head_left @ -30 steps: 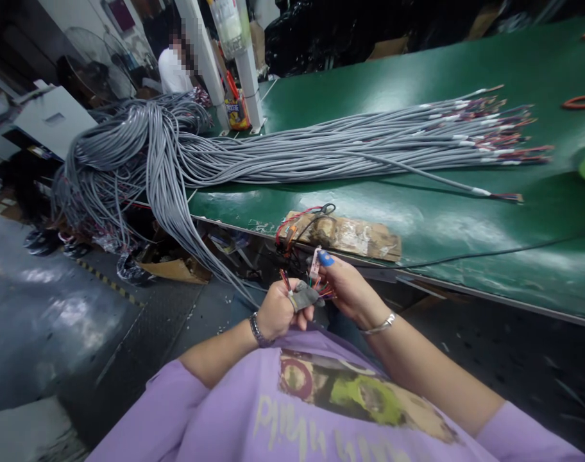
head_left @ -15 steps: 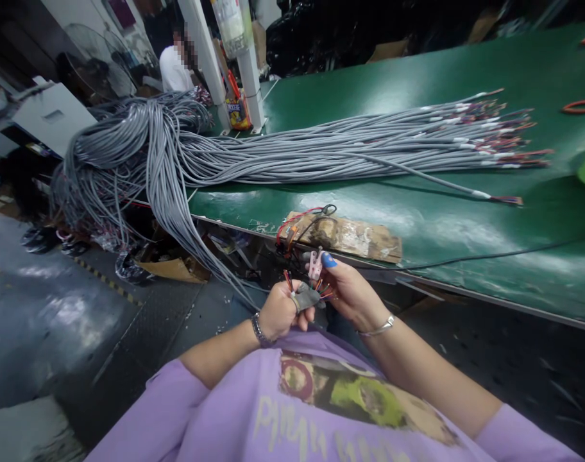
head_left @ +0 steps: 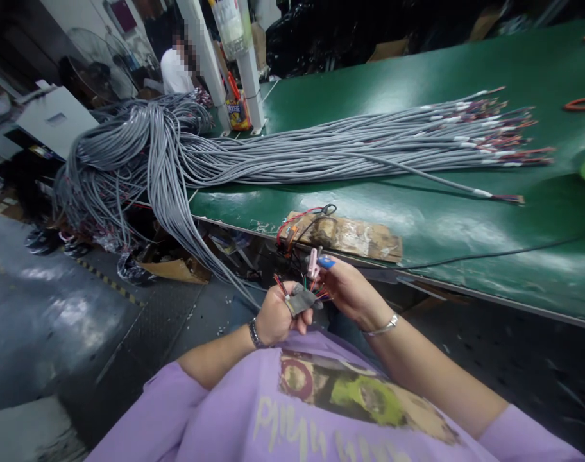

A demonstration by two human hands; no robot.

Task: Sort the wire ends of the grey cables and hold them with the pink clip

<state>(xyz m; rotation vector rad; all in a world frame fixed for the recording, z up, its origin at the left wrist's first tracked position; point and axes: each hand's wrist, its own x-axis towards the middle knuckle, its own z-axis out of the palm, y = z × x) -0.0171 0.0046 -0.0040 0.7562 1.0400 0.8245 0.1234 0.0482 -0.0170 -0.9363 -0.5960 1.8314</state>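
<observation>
My left hand (head_left: 278, 316), with grey coverings on some fingers, is closed around thin coloured wires. Its fingers hide the middle of the bundle. Short reddish wire ends (head_left: 279, 283) stick up on its left side, and several coloured wires (head_left: 321, 293) fan out toward my right hand. My right hand (head_left: 354, 294), blue wrapping on its thumb, pinches a small pale-pink clip-like piece (head_left: 313, 264) upright just above the fanned wires. I cannot make out whether the piece touches a wire. Grey cables (head_left: 225, 274) run down from the bench to behind my left hand.
A thick bundle of grey cables (head_left: 292, 154) lies across the green bench (head_left: 456, 237), stripped ends to the right. At the bench's front edge is a wooden board (head_left: 369, 239) with red and black leads. A person in white (head_left: 174, 69) is at the back left.
My left hand has shifted slightly left with the wires. The pink piece in my right hand has turned and moved a little left. The bench things stay put.
</observation>
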